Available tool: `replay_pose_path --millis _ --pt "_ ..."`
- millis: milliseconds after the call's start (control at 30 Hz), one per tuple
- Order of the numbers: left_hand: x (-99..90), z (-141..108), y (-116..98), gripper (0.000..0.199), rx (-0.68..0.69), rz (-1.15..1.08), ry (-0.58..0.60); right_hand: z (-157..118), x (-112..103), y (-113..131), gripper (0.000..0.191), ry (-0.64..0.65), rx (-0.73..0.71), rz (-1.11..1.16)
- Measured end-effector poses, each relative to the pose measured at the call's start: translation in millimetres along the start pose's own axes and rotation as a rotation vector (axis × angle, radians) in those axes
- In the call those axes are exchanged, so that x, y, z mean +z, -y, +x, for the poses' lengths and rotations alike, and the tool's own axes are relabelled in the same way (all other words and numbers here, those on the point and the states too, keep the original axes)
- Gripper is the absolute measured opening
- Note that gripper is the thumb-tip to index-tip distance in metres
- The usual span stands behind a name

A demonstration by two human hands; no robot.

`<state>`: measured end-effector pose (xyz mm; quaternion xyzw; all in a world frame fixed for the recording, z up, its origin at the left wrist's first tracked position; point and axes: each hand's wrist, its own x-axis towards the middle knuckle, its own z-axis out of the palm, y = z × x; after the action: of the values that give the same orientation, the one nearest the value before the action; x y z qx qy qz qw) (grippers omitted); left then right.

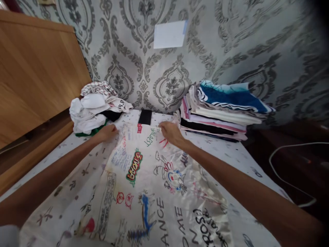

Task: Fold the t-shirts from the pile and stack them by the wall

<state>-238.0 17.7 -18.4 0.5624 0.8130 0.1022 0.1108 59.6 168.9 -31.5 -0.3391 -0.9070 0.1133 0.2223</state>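
Observation:
A white cloth (144, 164) covered in marker drawings and handwriting lies spread out in front of me on the bed. Its near part is wrinkled and runs out of the bottom of the view. My left hand (109, 132) is closed at the far left corner of the cloth, its fingertips partly hidden and slightly blurred. At the far right corner, my right hand (171, 133) pinches the edge between curled fingers. Just beyond the cloth, between both hands, lies a flat black rectangular object (145, 117).
A loose heap of clothes (89, 109) sits at the back left, beside a wooden cabinet (38, 65). A stack of folded clothes (218, 116) stands at the back right. Patterned wallpaper (169, 79) carries a white paper (170, 34). A white cable (272, 154) hangs at right.

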Motion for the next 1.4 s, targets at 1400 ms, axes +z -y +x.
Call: replay_pose_path --millis 1400 --pt "23.8 -150.0 -4.7 0.056 -0.273 -0.945 0.244 100.2 102.0 125.6 0.024 0.118 0.187 0.795"
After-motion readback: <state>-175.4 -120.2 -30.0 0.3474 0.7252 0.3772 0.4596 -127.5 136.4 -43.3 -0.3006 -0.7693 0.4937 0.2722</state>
